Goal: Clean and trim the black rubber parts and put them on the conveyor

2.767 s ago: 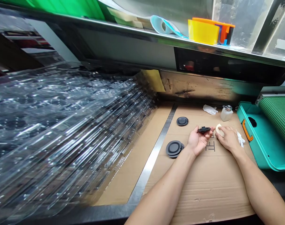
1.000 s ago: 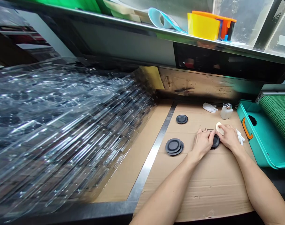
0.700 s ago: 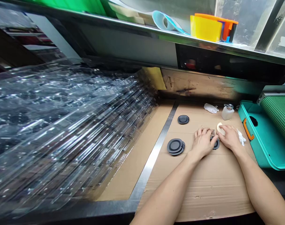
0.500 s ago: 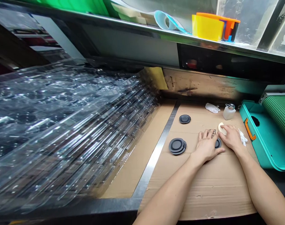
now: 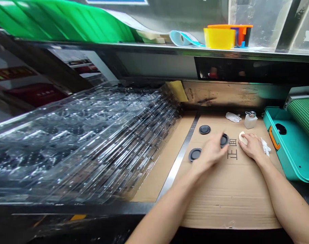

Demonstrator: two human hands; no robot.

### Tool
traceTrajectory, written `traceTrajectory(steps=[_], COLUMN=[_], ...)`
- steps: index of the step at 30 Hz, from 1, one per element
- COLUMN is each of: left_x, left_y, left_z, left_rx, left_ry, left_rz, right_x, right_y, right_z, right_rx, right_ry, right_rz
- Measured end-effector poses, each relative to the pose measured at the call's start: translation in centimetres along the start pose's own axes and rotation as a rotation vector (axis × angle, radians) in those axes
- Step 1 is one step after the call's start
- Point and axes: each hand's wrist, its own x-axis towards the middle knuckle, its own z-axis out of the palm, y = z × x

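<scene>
My left hand (image 5: 212,151) is blurred by motion above the cardboard sheet (image 5: 228,189), its fingers pinching a black round disc (image 5: 224,139) lifted off the surface. My right hand (image 5: 252,146) rests on the cardboard, curled over a cream-coloured pad (image 5: 242,137). A stack of black discs (image 5: 195,154) lies just left of my left hand. A single black disc (image 5: 204,129) lies farther back.
A big slanted stack of clear plastic trays (image 5: 80,142) fills the left side. A small pump bottle (image 5: 250,120), a crumpled white wipe (image 5: 233,117) and a teal bin (image 5: 289,149) stand to the right. A shelf above carries a yellow tub (image 5: 218,38).
My left hand had pressed the disc flat on the cardboard beside the right hand; now it has lifted the disc and swung left toward the stack. The camera has tilted up.
</scene>
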Motion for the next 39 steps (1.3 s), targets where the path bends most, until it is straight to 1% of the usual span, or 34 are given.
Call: traceTrajectory(steps=[1, 3, 5, 6, 8, 11, 14, 16, 18, 21, 23, 26, 28, 30, 33, 35, 37, 39], left_x=[0.7, 2.5, 4.1, 4.8, 5.9, 6.7, 7.1, 7.2, 7.2, 7.0, 7.0, 7.3, 7.5, 7.7, 7.8, 7.7, 7.7, 7.7], left_y=[-1.4, -4.4, -7.4, -8.7, -10.7, -12.2, -12.4, -12.0, -11.5, -10.5, -10.1, -10.2, -10.6, -11.0, -11.4, -11.5, -11.6, -11.6], left_z=[-1.2, -3.4, -4.9, -5.3, -5.5, -4.7, -3.8, -3.6, -3.6, -3.2, -2.7, -2.4, -2.7, -3.4, -4.6, -5.1, -5.3, -5.4], left_rx=[0.025, 0.062, 0.092, 0.092, 0.049, 0.016, 0.136, 0.195, 0.215, 0.264, 0.32, 0.365, 0.345, 0.307, 0.277, 0.289, 0.294, 0.284], left_ry=[0.009, -0.022, -0.112, -0.165, -0.254, -0.333, -0.369, -0.381, -0.39, -0.35, -0.313, -0.331, -0.359, -0.384, -0.417, -0.408, -0.392, -0.398], left_rz=[0.009, -0.019, -0.065, -0.084, -0.11, -0.147, -0.15, -0.149, -0.181, -0.222, -0.188, -0.086, -0.047, -0.052, -0.124, -0.163, -0.155, -0.113], right_x=[0.0, -0.1, -0.1, -0.2, -0.3, -0.4, -0.4, -0.4, -0.4, -0.5, -0.5, -0.5, -0.5, -0.5, -0.5, -0.5, -0.5, -0.4], right_y=[0.0, -0.1, -0.2, -0.3, -0.4, -0.5, -0.6, -0.6, -0.7, -0.8, -0.8, -0.8, -0.8, -0.8, -0.8, -0.7, -0.7, -0.7], right_z=[0.0, 0.1, 0.2, 0.2, 0.3, 0.4, 0.4, 0.4, 0.3, 0.1, 0.0, -0.1, -0.1, -0.1, 0.1, 0.2, 0.3, 0.4], right_rx=[0.005, 0.008, 0.006, 0.005, 0.004, -0.001, -0.004, -0.004, -0.006, -0.006, -0.005, -0.002, -0.001, -0.001, 0.005, 0.013, 0.02, 0.023], right_ry=[-0.006, -0.016, -0.025, -0.028, -0.029, -0.02, -0.023, -0.039, -0.061, -0.078, -0.078, -0.075, -0.078, -0.082, -0.076, -0.065, -0.057, -0.054], right_rz=[0.003, 0.009, 0.012, 0.013, 0.014, 0.006, 0.0, 0.0, 0.002, 0.008, 0.014, 0.015, 0.014, 0.016, 0.018, 0.015, 0.011, 0.01])
